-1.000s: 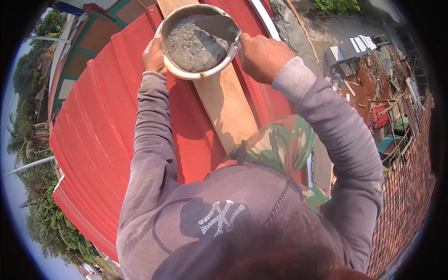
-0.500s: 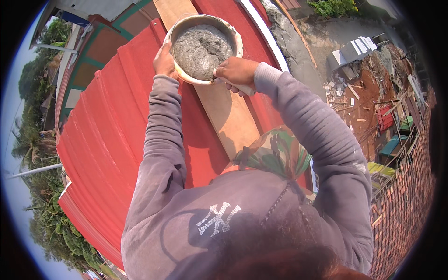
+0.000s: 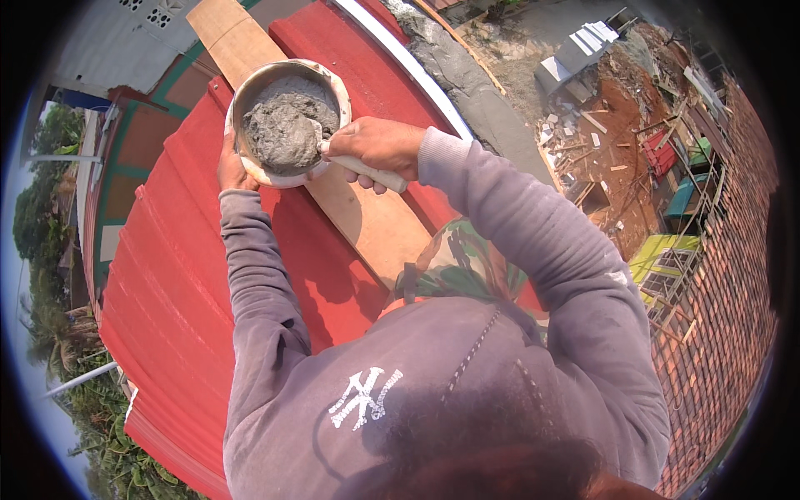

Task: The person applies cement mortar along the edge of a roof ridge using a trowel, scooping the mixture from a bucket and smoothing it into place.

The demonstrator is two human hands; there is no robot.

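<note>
A round, pale bowl (image 3: 342,102) holds wet grey mortar (image 3: 287,125). My left hand (image 3: 234,167) grips the bowl's left side, with part of the fingers hidden behind it. In my right hand (image 3: 377,150) is a trowel (image 3: 385,177), its light handle wrapped by my fingers. The trowel's metal end reaches over the near right rim into the mortar, which covers most of the blade. Beneath the bowl runs a wooden plank (image 3: 367,221) laid along the red roof.
Red metal roofing (image 3: 183,275) spreads under and left of me. A white edge strip (image 3: 408,62) and a grey mortared ledge (image 3: 467,83) run along the right. Far below lies a yard with rubble (image 3: 608,158), beside a tiled roof (image 3: 708,333).
In the picture, the bowl and both hands have shifted left and slightly down as the view turned. The mortar is now heaped differently, and more of the trowel's handle shows.
</note>
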